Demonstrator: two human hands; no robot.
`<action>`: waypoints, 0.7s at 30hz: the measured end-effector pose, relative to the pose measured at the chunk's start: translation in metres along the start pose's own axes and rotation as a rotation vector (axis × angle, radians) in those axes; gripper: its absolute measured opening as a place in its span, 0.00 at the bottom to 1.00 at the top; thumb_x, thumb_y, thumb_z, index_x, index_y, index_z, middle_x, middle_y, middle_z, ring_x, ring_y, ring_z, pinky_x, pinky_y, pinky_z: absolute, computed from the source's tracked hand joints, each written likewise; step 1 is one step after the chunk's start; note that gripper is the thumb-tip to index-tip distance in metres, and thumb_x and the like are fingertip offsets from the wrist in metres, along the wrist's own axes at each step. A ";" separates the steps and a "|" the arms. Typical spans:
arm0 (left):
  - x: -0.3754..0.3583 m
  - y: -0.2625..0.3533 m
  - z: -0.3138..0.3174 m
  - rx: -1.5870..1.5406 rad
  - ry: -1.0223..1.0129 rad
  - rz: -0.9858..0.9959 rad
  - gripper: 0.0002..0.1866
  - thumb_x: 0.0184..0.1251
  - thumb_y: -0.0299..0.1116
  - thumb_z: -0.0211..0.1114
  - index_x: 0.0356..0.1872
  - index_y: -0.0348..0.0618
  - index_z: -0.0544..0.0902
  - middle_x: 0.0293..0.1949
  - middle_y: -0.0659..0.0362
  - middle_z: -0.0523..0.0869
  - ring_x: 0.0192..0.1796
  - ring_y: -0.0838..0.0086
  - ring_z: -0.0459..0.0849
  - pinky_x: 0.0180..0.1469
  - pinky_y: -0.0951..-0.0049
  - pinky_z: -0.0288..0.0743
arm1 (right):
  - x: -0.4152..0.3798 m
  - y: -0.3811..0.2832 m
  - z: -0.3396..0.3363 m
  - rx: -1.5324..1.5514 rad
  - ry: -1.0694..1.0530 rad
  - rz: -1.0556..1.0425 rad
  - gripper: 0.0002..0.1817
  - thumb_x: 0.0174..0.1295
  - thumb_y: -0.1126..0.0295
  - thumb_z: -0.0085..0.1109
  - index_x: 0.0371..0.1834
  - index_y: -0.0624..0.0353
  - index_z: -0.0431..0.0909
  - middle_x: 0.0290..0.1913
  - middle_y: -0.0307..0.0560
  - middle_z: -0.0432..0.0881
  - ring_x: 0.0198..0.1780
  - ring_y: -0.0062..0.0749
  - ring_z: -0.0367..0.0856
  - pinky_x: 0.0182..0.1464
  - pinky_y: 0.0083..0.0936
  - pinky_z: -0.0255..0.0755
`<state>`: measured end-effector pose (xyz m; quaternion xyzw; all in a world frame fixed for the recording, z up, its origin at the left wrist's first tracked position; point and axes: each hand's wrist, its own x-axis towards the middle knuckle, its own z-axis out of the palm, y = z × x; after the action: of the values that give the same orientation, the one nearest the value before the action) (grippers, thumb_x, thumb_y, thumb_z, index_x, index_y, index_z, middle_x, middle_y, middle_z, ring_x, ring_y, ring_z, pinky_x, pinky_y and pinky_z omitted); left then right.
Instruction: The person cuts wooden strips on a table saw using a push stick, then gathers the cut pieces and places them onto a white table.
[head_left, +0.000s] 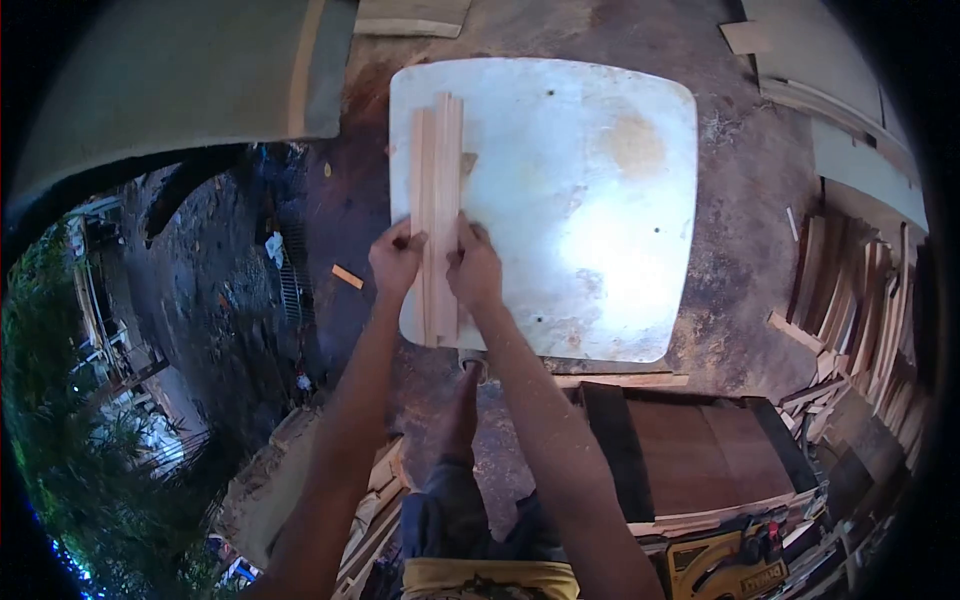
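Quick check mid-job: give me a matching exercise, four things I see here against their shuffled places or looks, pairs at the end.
1. Wooden strips
2. Yellow tool
3. Small orange piece
4. White board

A. Pale, with rounded corners
B. On the floor, left of the board
C. Between left hand and right hand
D. Bottom right of the view

Pairs: 1-C, 2-D, 3-B, 4-A

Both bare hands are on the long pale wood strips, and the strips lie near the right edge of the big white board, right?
Not quite. In the head view, the long, pale wooden strips lie near the left edge of the white, round-cornered board. The bare left hand and bare right hand are both on them, as you said.
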<state>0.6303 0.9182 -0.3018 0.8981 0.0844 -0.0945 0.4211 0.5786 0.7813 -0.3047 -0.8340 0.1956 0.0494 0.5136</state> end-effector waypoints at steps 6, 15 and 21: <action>0.017 0.004 -0.010 -0.085 0.011 -0.099 0.13 0.49 0.28 0.78 0.38 0.39 0.88 0.30 0.57 0.90 0.32 0.78 0.86 0.37 0.75 0.78 | 0.007 -0.012 -0.001 0.043 -0.032 0.018 0.33 0.53 0.76 0.58 0.68 0.59 0.69 0.44 0.59 0.77 0.42 0.48 0.82 0.47 0.38 0.77; 0.004 -0.006 -0.011 -0.128 0.050 -0.099 0.14 0.51 0.36 0.78 0.36 0.40 0.87 0.28 0.54 0.89 0.31 0.70 0.88 0.36 0.71 0.79 | -0.016 -0.015 0.004 0.095 -0.005 0.030 0.31 0.52 0.74 0.63 0.64 0.55 0.75 0.32 0.51 0.77 0.31 0.42 0.79 0.39 0.35 0.76; 0.006 -0.009 -0.020 -0.023 -0.007 -0.018 0.13 0.54 0.35 0.76 0.38 0.39 0.87 0.28 0.52 0.88 0.29 0.67 0.87 0.36 0.68 0.78 | 0.021 -0.035 0.002 -0.016 0.026 0.090 0.19 0.50 0.69 0.70 0.46 0.63 0.79 0.32 0.52 0.81 0.33 0.44 0.82 0.40 0.34 0.77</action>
<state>0.6356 0.9393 -0.2974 0.8920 0.0920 -0.1006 0.4310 0.6117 0.7910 -0.2820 -0.8290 0.2389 0.0633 0.5017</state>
